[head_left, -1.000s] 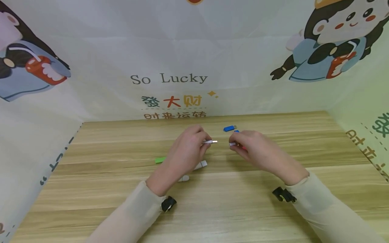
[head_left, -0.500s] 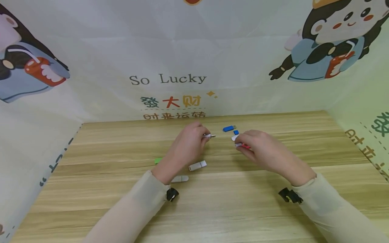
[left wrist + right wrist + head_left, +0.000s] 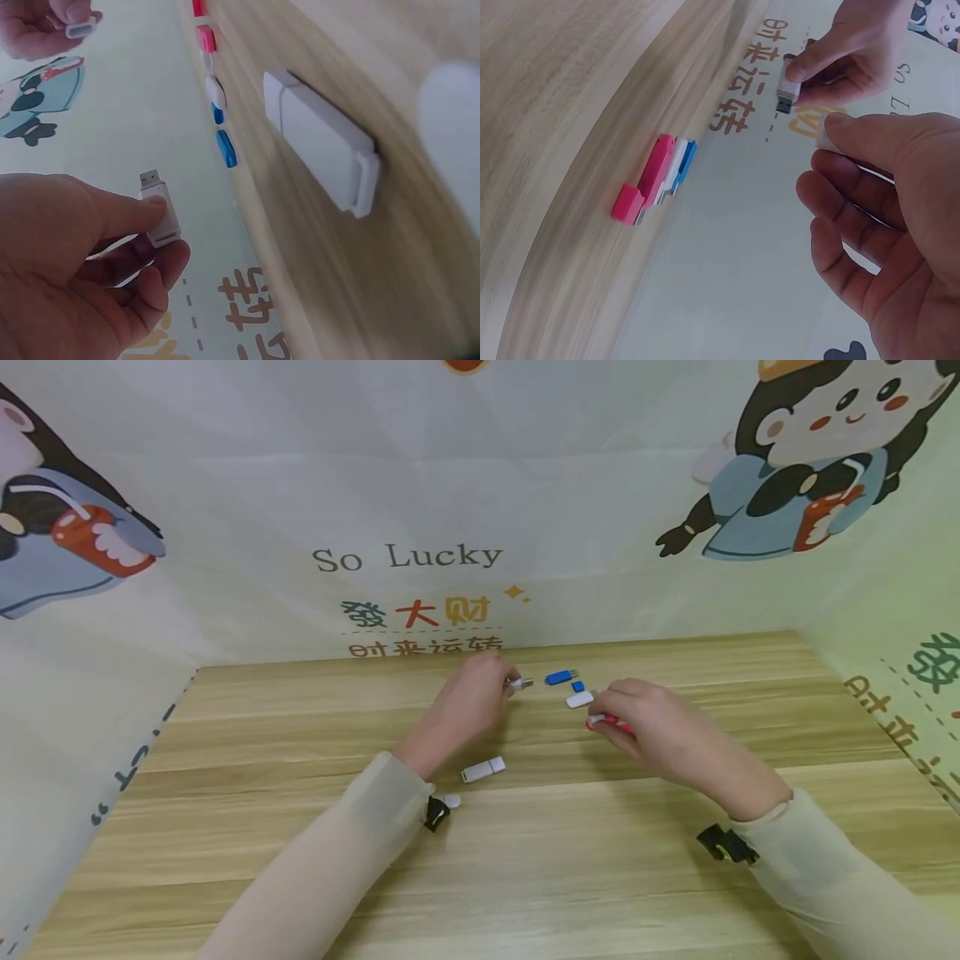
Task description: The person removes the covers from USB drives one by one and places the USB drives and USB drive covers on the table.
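My left hand [image 3: 468, 710] pinches a white USB flash drive [image 3: 163, 214] between thumb and fingers, its bare metal plug pointing away from the palm. A small white cap [image 3: 826, 135] sits between the thumb and index finger of my right hand [image 3: 663, 735]. Drive and cap are apart, both held above the table. Below the right hand lie a pink USB drive [image 3: 657, 169] and its pink cap [image 3: 627, 204], partly covered in the head view. Beside them are a white USB drive [image 3: 580, 699], a blue cap [image 3: 577, 687] and a blue USB drive [image 3: 558, 677].
A capped white USB drive [image 3: 483, 769] lies on the wooden table [image 3: 540, 877], right of the left forearm. Another white piece [image 3: 452, 800] shows partly behind the black wrist camera [image 3: 437, 813]. Printed cloth walls [image 3: 600, 527] stand at the back and sides.
My left hand has moved toward the back wall with the white drive. The right hand has drifted slightly right with the cap, uncovering the white drive. The left forearm now hides the green piece.
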Action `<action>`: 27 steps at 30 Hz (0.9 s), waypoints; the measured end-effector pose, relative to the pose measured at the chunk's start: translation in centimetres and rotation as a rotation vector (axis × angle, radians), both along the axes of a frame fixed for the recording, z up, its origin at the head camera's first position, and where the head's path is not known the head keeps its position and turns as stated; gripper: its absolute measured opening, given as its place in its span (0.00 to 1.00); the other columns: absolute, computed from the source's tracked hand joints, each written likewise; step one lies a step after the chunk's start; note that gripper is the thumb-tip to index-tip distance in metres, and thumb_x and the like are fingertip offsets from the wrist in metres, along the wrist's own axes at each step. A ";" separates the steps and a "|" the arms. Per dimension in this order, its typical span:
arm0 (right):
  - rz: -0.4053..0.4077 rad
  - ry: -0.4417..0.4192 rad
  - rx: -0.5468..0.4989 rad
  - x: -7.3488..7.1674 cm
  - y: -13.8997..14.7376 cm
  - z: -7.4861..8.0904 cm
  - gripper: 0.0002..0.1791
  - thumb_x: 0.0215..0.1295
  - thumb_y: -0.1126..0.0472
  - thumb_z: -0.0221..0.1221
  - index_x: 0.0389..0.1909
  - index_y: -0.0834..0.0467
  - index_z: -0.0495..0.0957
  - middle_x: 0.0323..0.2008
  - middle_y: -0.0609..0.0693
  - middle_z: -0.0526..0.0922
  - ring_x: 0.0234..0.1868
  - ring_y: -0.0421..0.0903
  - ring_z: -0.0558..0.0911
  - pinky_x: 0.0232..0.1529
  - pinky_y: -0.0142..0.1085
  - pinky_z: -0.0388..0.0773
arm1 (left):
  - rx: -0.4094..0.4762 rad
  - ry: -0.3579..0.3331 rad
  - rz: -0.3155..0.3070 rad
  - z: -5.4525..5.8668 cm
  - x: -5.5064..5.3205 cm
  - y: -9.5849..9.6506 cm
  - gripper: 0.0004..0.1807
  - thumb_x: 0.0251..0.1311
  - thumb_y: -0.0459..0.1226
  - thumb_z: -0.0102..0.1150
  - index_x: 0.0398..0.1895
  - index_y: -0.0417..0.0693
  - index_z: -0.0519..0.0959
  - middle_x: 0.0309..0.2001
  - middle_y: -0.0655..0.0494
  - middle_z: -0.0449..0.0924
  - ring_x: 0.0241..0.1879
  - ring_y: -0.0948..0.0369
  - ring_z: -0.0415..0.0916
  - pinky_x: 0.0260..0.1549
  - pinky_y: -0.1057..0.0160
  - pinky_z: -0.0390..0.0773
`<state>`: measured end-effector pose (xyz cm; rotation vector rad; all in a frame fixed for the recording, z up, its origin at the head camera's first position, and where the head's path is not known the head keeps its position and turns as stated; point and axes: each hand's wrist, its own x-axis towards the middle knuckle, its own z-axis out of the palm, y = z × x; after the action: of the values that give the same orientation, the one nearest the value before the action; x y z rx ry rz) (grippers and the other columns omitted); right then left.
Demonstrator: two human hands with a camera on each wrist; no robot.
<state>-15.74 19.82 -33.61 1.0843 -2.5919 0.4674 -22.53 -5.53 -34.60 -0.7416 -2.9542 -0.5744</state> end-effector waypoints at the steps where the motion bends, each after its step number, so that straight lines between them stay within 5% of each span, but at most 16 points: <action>1: -0.003 -0.002 -0.001 0.1 0.1 0.1 0.07 0.64 0.68 0.74 0.40 0.59 0.86 0.36 0.49 0.86 0.35 0.43 0.84 0.36 0.38 0.86 | 0.002 -0.017 0.006 0.0 -0.2 0.1 0.11 0.74 0.30 0.62 0.53 0.42 0.88 0.51 0.49 0.85 0.54 0.53 0.79 0.60 0.55 0.80; 9: -0.038 -0.033 0.020 0.4 0.7 0.4 0.09 0.63 0.68 0.75 0.43 0.60 0.87 0.40 0.50 0.88 0.39 0.46 0.86 0.41 0.41 0.88 | -0.018 -0.089 0.000 -0.4 -2.0 1.1 0.12 0.74 0.29 0.59 0.55 0.39 0.87 0.55 0.47 0.86 0.60 0.51 0.80 0.65 0.55 0.77; 18: -0.051 -0.037 0.028 0.7 1.2 0.5 0.07 0.65 0.68 0.73 0.42 0.59 0.87 0.39 0.49 0.88 0.38 0.44 0.85 0.40 0.41 0.87 | 0.000 -0.227 0.040 -1.3 -3.7 2.0 0.13 0.75 0.28 0.58 0.58 0.39 0.85 0.58 0.47 0.85 0.59 0.51 0.81 0.60 0.55 0.81; 27: -0.056 -0.037 0.032 0.9 1.6 0.4 0.07 0.65 0.68 0.73 0.41 0.58 0.87 0.38 0.48 0.87 0.37 0.44 0.84 0.38 0.40 0.86 | -0.032 -0.219 0.007 -1.7 -4.9 2.5 0.12 0.74 0.27 0.58 0.55 0.37 0.85 0.56 0.46 0.85 0.60 0.50 0.80 0.63 0.55 0.79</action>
<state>-14.88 21.43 -33.17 1.0198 -2.6632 0.4381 -27.44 -3.02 -36.27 -0.7136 -3.1717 -0.6487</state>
